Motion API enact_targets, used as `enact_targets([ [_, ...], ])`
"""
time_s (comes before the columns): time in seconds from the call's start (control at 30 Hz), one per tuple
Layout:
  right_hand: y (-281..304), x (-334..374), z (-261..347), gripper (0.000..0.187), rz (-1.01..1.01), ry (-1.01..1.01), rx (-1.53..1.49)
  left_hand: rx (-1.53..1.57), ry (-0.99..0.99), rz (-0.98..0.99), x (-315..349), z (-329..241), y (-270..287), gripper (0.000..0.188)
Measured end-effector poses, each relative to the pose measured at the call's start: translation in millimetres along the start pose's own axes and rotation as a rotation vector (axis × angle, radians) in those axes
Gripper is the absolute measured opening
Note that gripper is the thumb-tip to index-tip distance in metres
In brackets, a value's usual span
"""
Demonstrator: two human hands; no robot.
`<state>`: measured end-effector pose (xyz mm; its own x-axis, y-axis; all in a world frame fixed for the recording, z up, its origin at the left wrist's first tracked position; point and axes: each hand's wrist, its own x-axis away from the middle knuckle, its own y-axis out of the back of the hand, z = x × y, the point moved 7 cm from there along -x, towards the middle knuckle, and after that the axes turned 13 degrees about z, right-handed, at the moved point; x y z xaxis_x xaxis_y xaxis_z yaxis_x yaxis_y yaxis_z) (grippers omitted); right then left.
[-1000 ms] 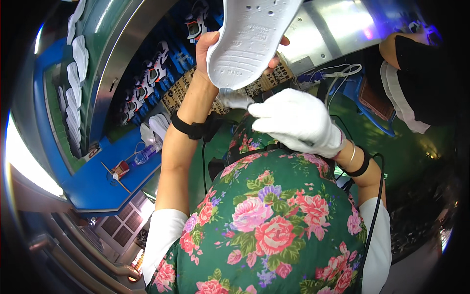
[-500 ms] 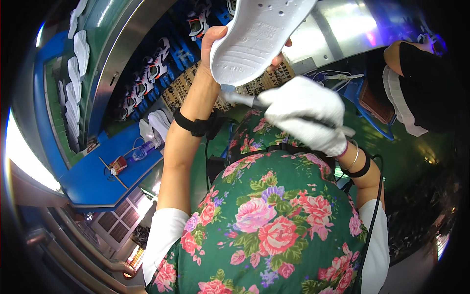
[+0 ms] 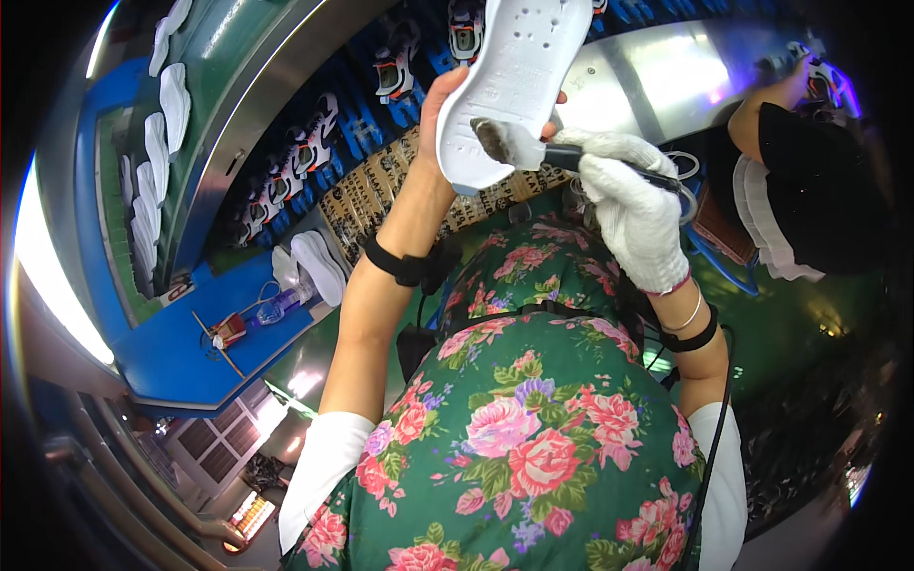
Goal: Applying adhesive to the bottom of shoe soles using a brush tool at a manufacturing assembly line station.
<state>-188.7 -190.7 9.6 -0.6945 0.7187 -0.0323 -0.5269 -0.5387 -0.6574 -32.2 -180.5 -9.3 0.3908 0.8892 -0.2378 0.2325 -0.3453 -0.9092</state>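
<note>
My bare left hand (image 3: 440, 119) grips a white shoe sole (image 3: 519, 71) from beneath, thumb at its left edge and fingertips showing at its right edge. The sole's hollowed inner face is turned up, with small holes toward the far end and ridges near the heel. In a white knitted glove, my right hand (image 3: 630, 190) is closed round the dark handle of a brush (image 3: 514, 145). The brush's brown bristle tip lies over the heel part of the sole and seems to touch it.
Upper shoes (image 3: 295, 157) stand in rows on blue racks behind a metal rim. More white soles (image 3: 157, 152) line a green belt at left. A blue table (image 3: 181, 347) bears soles and a purple bottle (image 3: 276, 309). Another person (image 3: 809, 181) is at right.
The brush has moved from below the heel edge up onto the sole's inner face. My left hand and the sole have shifted slightly right, and the sole stands more upright.
</note>
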Motion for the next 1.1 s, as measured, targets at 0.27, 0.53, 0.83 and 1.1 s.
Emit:
enact_targets([
  [0.27,-11.3,-30.1,86.7,0.021,0.094,0.602,1.290,0.139,-0.007,-0.262,20.9,39.4,-3.1,0.070],
  [0.53,-54.2,-2.9,57.6,0.025,0.381,0.366,1.065,0.179,-0.162,-0.304,33.9,9.1,5.4,0.075],
  [0.83,13.0,31.5,58.5,0.015,-0.211,0.033,0.419,-0.278,-0.240,0.256,-15.9,-111.0,-85.7,0.110],
  [1.1,15.1,26.9,14.1,0.012,-0.133,0.035,0.578,0.206,-0.603,-0.107,-91.6,-240.0,-29.2,0.087],
])
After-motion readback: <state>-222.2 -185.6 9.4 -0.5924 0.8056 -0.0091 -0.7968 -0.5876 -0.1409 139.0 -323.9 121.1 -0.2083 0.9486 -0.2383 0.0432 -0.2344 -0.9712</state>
